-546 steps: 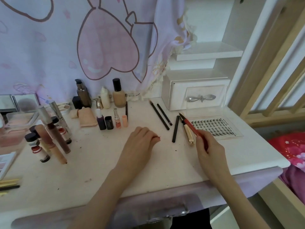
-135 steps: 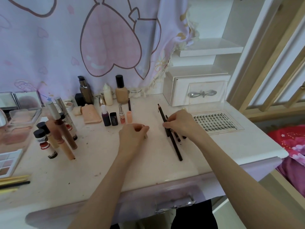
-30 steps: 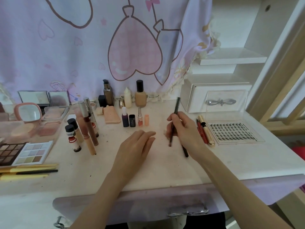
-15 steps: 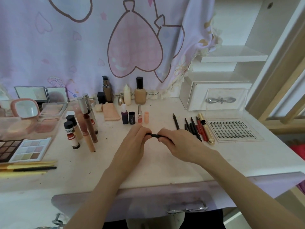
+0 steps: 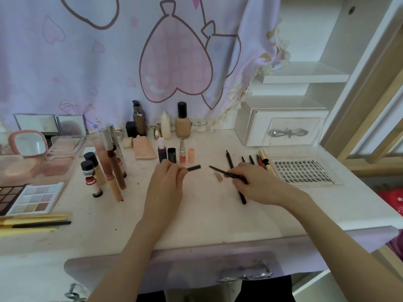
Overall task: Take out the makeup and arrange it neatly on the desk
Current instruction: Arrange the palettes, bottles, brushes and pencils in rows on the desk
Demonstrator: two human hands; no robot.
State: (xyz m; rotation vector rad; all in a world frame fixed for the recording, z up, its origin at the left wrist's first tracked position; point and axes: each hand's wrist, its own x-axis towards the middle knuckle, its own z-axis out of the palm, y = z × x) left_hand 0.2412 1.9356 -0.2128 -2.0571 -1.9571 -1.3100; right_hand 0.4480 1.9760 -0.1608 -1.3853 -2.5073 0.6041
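My left hand [image 5: 165, 182] pinches a short black pen cap [image 5: 194, 168] above the middle of the white desk [image 5: 196, 219]. My right hand [image 5: 255, 182] grips the thin black eyeliner pen [image 5: 220, 171], its bare tip pointing left toward the cap; a small gap separates the two. A second black pencil [image 5: 242, 197] sticks out below my right hand. Several dark pencils [image 5: 229, 159], a red pencil and a gold-capped one [image 5: 266, 163] lie side by side to the right.
Clear lash tray [image 5: 303, 174] at the right, white drawer box [image 5: 281, 120] behind it. Foundation bottles [image 5: 182, 124] and small lipsticks [image 5: 182, 151] stand at the back. Lip gloss tubes [image 5: 113, 162], eyeshadow palette [image 5: 32, 199], pink mirror [image 5: 28, 144] and yellow brushes [image 5: 30, 223] fill the left.
Half a second ago both hands held one closed pen together. Now the cap has come off in my left hand and the hands have drawn apart.
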